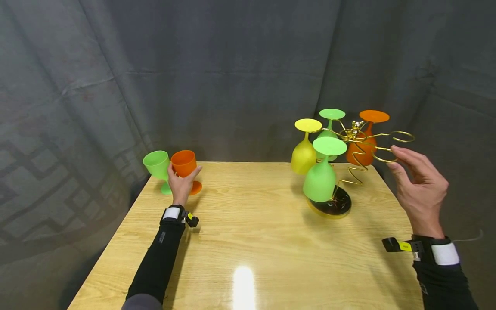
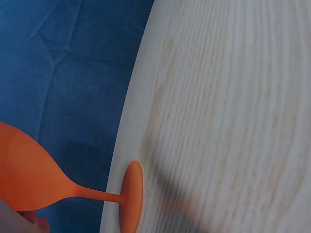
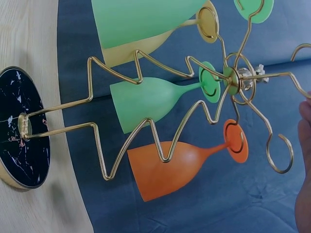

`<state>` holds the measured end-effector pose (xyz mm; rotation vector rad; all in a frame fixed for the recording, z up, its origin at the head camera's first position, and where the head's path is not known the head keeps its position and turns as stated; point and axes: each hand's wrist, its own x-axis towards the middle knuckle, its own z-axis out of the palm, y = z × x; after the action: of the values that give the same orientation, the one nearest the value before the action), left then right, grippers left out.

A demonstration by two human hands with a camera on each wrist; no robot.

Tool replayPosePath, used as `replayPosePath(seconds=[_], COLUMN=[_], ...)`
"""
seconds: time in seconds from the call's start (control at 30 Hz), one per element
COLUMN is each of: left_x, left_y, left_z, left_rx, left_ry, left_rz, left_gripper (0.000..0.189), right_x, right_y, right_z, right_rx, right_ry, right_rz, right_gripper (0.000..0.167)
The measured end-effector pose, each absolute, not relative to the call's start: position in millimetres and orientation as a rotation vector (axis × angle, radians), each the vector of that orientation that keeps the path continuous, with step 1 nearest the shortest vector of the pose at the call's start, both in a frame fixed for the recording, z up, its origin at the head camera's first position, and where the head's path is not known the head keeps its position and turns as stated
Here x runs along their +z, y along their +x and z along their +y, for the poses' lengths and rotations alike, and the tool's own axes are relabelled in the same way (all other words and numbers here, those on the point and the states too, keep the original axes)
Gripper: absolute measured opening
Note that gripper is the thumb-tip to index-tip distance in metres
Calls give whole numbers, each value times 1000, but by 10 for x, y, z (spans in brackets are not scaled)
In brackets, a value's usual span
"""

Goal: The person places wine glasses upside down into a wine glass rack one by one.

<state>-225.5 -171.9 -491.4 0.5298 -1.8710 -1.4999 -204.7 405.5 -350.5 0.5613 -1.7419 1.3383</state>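
The left hand's [image 1: 180,185] fingers are curled round the bowl of an upright orange goblet [image 1: 185,164], whose foot sits below them at or near the tabletop [image 1: 248,232], with a green goblet [image 1: 156,164] just left of those fingers. The right hand's [image 1: 422,189] thumb and forefinger appear to pinch the end of a bare hook [image 1: 383,160] on the rack [image 1: 353,135], where four upturned goblets [image 1: 320,183] hang left of them. The step seems to be grasping while steadying; the next move likely calls for a clean lift, clear of the green neighbour.
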Motion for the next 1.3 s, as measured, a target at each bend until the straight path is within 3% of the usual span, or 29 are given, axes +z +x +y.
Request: replayPosePath(seconds=[0.27, 1.3], left_x=[-4914, -4853], left_y=[-2305, -2332], left_z=[-1756, -1748], left_rx=[-1478, -1494], left_ry=[590, 635], left_rz=[-1889, -1781], left_gripper=[117, 91], right_x=[-3510, -3552], right_y=[-2040, -2126], right_z=[4035, 4025], right_rx=[1363, 1336], right_ry=[589, 649], right_rz=[-1739, -1751], right_gripper=[31, 29])
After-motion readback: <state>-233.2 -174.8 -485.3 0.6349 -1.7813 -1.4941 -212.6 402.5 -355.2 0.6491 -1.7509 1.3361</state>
